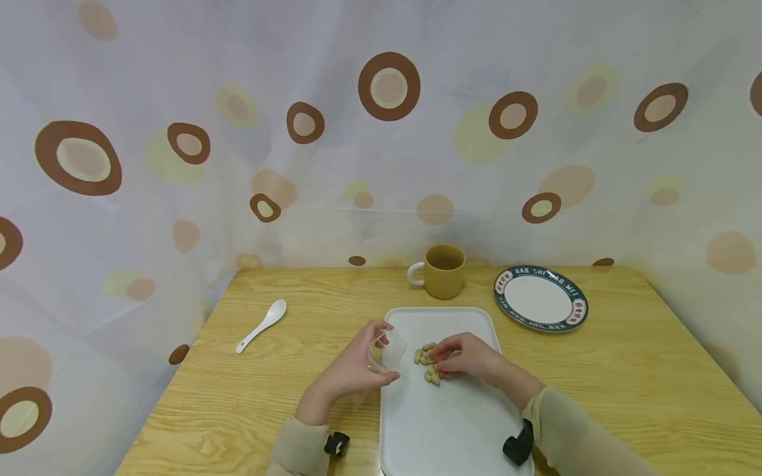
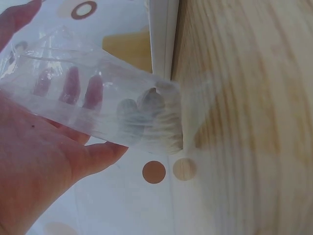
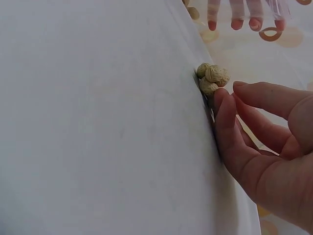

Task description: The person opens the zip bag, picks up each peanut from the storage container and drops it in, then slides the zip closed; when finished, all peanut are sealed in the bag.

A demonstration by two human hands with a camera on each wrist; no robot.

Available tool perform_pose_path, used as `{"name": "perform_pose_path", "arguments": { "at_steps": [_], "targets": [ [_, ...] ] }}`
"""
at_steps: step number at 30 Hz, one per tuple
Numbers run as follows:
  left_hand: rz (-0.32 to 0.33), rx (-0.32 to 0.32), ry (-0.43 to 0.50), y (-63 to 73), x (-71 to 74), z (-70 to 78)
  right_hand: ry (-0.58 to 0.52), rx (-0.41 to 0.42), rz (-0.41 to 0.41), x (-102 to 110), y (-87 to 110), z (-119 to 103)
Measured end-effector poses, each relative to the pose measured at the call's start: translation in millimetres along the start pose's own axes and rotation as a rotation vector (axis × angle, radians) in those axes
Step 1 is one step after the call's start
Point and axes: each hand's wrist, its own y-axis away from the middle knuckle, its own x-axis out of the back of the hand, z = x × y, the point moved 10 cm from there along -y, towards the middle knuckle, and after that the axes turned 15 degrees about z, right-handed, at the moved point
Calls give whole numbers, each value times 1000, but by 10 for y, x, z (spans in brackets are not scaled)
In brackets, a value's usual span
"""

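A clear plastic bag (image 1: 391, 350) is held in my left hand (image 1: 352, 362), over the left edge of a white tray (image 1: 446, 430). Its fingers and thumb curve around the bag, and in the left wrist view several peanuts (image 2: 164, 115) show through the plastic at its bottom. Several unshelled peanuts (image 1: 424, 355) lie in a loose pile on the tray. My right hand (image 1: 473, 360) is at the pile with bent fingers, its fingertips touching or very close to the peanuts (image 3: 215, 74). Whether a peanut is pinched between them is hidden.
Behind the tray stands a mustard-yellow mug (image 1: 445, 272) with a white handle. A white plate (image 1: 540, 301) with a dark patterned rim lies at the back right. On the left, a white spoon (image 1: 262, 325) rests on the wooden table (image 1: 238, 410). A patterned curtain (image 1: 333, 165) hangs behind.
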Motion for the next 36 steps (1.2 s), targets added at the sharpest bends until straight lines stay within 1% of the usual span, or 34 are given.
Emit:
{"name": "perform_pose_path", "arguments": {
  "at_steps": [7,22,29,36],
  "targets": [
    [4,4,-11,8,8,-17,19,-2,12,-8,-22,36],
    [-5,24,-14,8,9,-19,24,7,-8,-44,-55,69],
    [-4,15,-22,6,7,-27,40,-8,8,-34,-40,71],
    [-8,8,-19,1,-1,-27,52,-13,2,-10,-14,45]
  ]
}}
